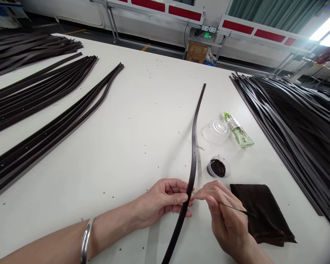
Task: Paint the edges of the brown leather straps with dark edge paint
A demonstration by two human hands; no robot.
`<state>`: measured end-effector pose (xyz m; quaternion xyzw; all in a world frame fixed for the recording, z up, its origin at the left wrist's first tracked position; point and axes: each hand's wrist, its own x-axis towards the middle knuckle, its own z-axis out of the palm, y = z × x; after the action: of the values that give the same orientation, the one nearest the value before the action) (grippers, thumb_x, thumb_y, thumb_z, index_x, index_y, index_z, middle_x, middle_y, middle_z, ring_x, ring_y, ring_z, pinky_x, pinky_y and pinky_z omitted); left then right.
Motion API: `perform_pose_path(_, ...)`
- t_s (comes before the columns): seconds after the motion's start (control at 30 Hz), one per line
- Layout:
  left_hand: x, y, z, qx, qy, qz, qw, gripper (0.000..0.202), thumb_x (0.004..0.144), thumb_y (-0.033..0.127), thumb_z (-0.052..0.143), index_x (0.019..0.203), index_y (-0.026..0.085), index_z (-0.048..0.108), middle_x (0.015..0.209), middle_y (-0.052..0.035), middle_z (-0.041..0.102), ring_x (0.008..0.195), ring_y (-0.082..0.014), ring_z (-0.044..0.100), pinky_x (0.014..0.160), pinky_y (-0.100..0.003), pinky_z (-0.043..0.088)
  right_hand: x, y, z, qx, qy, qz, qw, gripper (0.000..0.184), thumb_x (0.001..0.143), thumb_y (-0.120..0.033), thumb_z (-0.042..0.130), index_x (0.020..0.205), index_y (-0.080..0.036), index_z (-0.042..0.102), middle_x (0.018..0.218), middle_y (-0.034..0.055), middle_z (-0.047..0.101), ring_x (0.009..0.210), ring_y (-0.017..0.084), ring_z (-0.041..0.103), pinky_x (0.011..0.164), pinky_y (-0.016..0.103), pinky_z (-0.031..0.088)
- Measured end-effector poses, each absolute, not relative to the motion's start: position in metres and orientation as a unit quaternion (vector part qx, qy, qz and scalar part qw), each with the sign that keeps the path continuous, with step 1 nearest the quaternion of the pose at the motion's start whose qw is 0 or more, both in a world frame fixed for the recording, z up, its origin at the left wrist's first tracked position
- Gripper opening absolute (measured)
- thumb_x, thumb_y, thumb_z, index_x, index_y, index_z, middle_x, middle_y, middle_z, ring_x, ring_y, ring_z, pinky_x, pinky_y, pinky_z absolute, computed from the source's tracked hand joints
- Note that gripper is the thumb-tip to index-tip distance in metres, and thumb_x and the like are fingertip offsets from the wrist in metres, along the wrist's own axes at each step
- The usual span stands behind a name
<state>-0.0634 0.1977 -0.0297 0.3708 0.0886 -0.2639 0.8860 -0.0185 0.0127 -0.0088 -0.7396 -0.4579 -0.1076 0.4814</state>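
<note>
A long dark strap [194, 154] with small holes runs up the middle of the head view. My left hand [165, 200] pinches it between thumb and fingers, a silver bangle on the wrist. My right hand [227, 211] is closed around a thin dark-handled tool [238, 209], whose fine tip meets the strap's right edge beside my left fingers. Beyond the right hand stands a small clear cup [227, 169] holding dark paste [217, 168]. A folded dark brown cloth [264, 212] lies to the right, partly behind the right hand.
A clear plastic lid [216, 132] and a green squeeze tube [238, 130] lie past the cup. More dark straps are piled at the right [297, 121] and spread in bundles at the left [41, 143]. Small dark specks dot the white table [121, 154].
</note>
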Motion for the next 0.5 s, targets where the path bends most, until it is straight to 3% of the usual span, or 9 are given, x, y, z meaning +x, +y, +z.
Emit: perform_pose_path(0.5, -0.063, 0.1976, -0.0296, 0.376, 0.091, -0.266, 0.883, 0.009, 0.083, 0.017, 0.071, 0.089, 0.012, 0.065, 0.082, -0.0046, 0.065, 0.074, -0.0125, 0.059, 0.077, -0.034, 0.057, -0.0173, 0.0119, -0.0111, -0.737, -0.449, -0.1, 0.495, 0.031, 0.092, 0.003, 0.038, 0.104, -0.017, 0.058, 0.082, 0.0051, 0.067, 0.076, 0.018, 0.062, 0.068, 0.033, 0.049)
